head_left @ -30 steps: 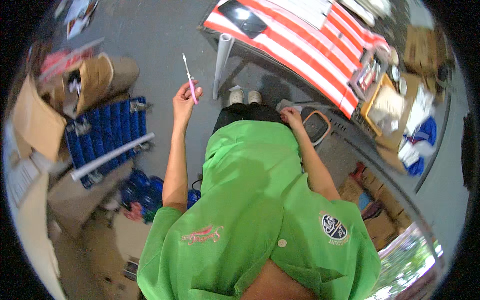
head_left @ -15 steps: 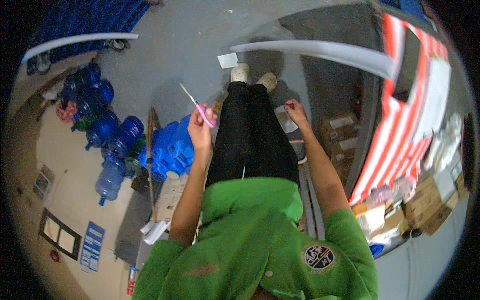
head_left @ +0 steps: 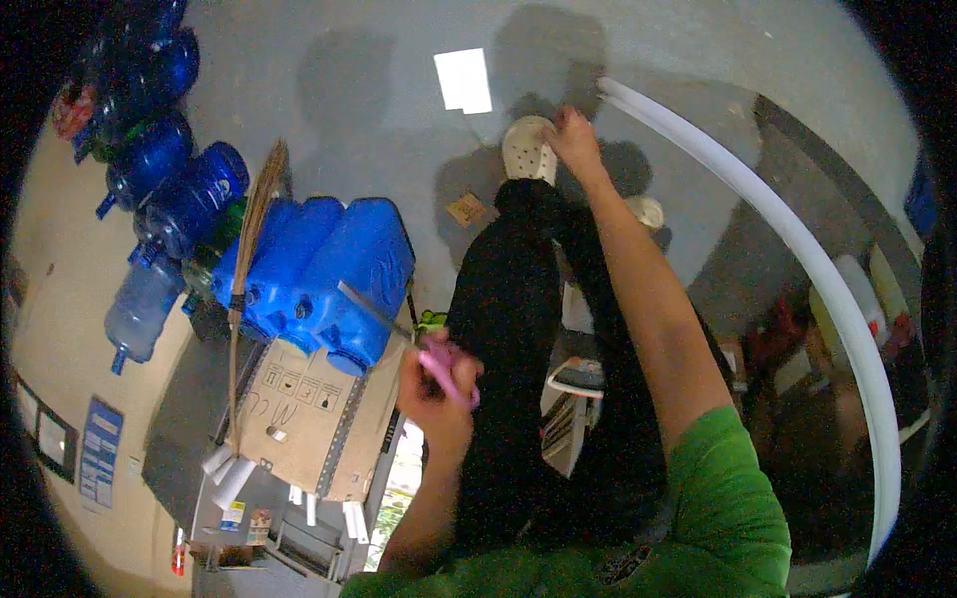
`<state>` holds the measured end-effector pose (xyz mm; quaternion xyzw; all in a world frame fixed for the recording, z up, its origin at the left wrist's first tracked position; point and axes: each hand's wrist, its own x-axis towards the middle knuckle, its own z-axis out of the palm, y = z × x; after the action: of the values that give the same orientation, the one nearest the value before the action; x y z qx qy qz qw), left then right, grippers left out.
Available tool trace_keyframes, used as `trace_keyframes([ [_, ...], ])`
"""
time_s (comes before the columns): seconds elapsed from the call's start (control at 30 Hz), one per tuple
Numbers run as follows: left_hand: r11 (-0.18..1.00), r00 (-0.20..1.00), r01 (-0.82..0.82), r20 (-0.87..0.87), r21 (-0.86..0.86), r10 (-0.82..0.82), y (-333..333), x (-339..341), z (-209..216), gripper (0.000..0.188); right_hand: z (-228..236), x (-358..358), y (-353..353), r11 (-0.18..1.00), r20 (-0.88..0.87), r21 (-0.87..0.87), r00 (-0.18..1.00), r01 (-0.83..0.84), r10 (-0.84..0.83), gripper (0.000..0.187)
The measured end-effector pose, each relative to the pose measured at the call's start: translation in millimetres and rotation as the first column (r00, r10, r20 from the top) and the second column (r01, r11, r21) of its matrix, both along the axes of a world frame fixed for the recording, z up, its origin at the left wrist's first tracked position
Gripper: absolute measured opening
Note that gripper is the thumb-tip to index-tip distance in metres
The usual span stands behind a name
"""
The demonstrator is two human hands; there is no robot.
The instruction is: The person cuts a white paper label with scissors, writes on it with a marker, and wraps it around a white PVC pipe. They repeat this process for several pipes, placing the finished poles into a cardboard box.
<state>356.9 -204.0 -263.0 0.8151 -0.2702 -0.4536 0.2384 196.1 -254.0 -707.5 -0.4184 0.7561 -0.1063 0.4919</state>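
Note:
My left hand (head_left: 437, 394) is closed around the pink handles of a pair of scissors (head_left: 454, 371), whose blades point forward and left. The hand is in front of my left thigh, and the scissors are slightly blurred. My right arm stretches forward, and the right hand (head_left: 575, 143) hangs over the toe of a white clog (head_left: 526, 151) on my foot. Its fingers are pressed together; anything between them is too small to make out. White paper (head_left: 464, 80) lies on the grey floor beyond that foot.
Blue jerrycans (head_left: 349, 269), a broom (head_left: 257, 219) and a cardboard box (head_left: 309, 404) stand at my left. Several large water bottles (head_left: 189, 204) line the wall. A long white curved strip (head_left: 758, 189) runs along the right. A small brown card (head_left: 466, 209) lies on the floor.
The view has shifted and turned. My right hand has moved forward and inward, from beside my right leg to over the clog. The scissors have come lower, nearer my body.

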Motion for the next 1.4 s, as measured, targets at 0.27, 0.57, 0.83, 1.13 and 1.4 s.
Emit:
trace_keyframes([
  [0.27, 0.931, 0.947, -0.312, 0.010, -0.190, 0.320, 14, 46, -3, 0.046, -63, 109, -132, 0.866, -0.266, -0.334, 0.918, -0.373, 0.293, 0.088],
  [0.57, 0.887, 0.944, -0.325, -0.051, -0.327, 0.327, 42, 57, -4, 0.052, -87, 121, -137, 0.788, -0.416, -0.275, 0.807, -0.551, 0.419, 0.075],
  [0.83, 0.991, 0.993, -0.114, -0.027, 0.066, 0.116, -21, 38, 19, 0.029, 69, 48, -95, 0.938, 0.369, -0.233, 0.916, 0.257, -0.159, 0.036],
  [1.13, 0.933, 0.765, -0.085, -0.622, -0.351, -0.164, -111, -54, 221, 0.045, 679, -93, -56, 0.576, 0.679, -0.131, 0.497, 0.807, -0.541, 0.046],
  [1.4, 0.740, 0.518, 0.171, -0.580, -0.650, -0.629, -180, -163, 522, 0.042, 966, -161, 0, 0.229, 0.713, -0.549, 0.593, 0.804, -0.373, 0.047],
])
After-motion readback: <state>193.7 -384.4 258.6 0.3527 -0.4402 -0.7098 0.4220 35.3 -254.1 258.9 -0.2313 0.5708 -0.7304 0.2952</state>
